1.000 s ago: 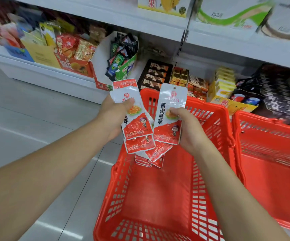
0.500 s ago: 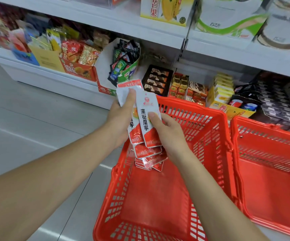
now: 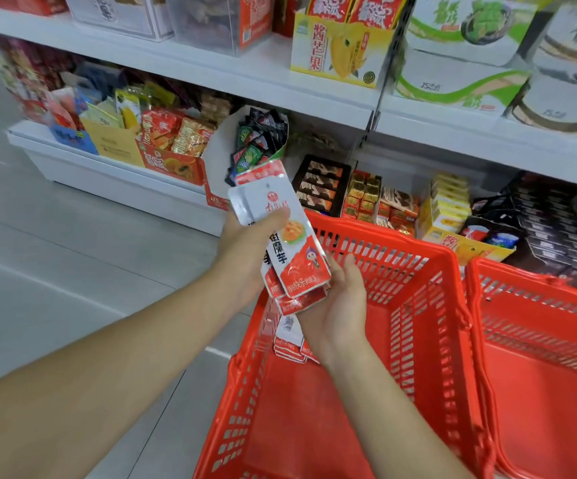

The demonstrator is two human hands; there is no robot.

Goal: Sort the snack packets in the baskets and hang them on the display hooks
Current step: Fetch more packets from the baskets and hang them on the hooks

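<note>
Snack packets (image 3: 290, 250), red and white pouches of one kind, now sit as a single fanned stack just above the middle of the head view, held over the near-left corner of the red basket (image 3: 377, 233). A second ago they were split: the right hand (image 3: 342, 299) held one packet up apart from the bunch, and half a second ago it was laying that packet against the others. Now it has let go and moved to 5 o'clock of the stack, its grip spread, palm and straight fingers cupped against the lower ends of the packets as if to square them. The left hand (image 3: 245, 250) at 9 o'clock carries the whole bunch, its grip pinching the stack with the thumb across the white top of the front packet; a few more packets hang below the bunch toward 6 o'clock. What shows of this basket's floor holds no packets, and the same goes for the second red basket (image 3: 539, 292) at 3 o'clock. I judge that sorting of this kind is finished and that hanging comes next. No display hooks show in this view; only stocked shelves (image 3: 211, 74) run from 9 through 12 to 3 o'clock. The punched holes at the packet tops will need lining up first, and a loose fan could shed packets.
</note>
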